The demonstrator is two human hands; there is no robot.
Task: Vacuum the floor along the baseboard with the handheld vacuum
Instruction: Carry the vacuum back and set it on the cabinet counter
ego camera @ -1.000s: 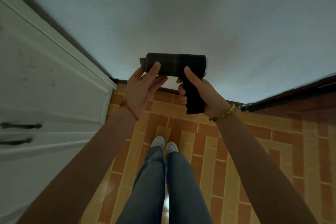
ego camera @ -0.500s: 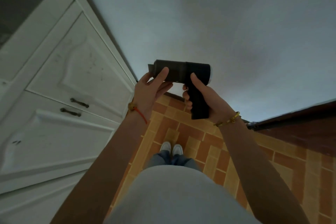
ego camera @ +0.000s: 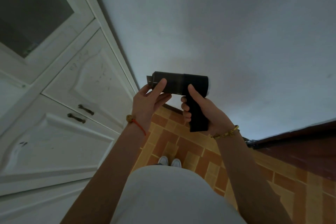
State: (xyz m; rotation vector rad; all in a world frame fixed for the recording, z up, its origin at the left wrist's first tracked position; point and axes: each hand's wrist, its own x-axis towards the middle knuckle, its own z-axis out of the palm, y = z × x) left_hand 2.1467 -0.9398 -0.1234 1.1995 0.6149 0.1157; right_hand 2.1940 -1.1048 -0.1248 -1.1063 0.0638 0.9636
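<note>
Hardly anything has shifted: both hands keep the handheld vacuum (ego camera: 181, 82) held up in the air. Right hand (ego camera: 209, 114) is wrapped round its grip; left hand (ego camera: 145, 103) pinches the nozzle end between thumb and fingers. Below lies the tiled floor (ego camera: 181, 143), then the dark baseboard (ego camera: 171, 107), with a white cabinet (ego camera: 63, 105) at left
</note>
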